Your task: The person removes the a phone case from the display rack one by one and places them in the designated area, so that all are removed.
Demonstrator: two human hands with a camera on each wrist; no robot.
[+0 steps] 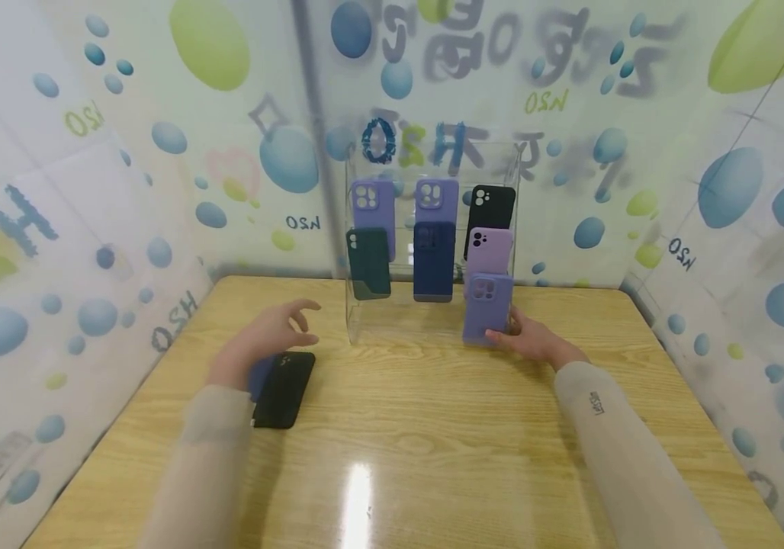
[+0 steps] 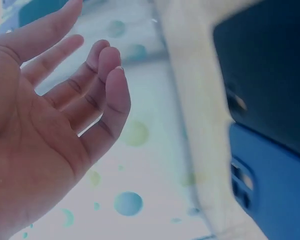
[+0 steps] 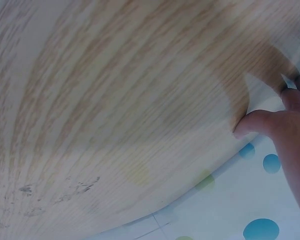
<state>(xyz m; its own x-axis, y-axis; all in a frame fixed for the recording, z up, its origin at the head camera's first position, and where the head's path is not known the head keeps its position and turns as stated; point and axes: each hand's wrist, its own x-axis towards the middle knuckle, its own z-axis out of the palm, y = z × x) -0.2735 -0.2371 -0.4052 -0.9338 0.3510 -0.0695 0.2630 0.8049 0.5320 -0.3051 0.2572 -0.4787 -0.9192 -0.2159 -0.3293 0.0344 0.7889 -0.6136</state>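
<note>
Right hand grip clamped on one purple case, left hand fingers apart, six cases racked.

Display stand: on the table, at its far edge. Six phone cases in it, in three columns; a seventh case upright before its right column, right hand against it. Left of the stand: two cases flat on the table, stacked, left hand above them.
</note>
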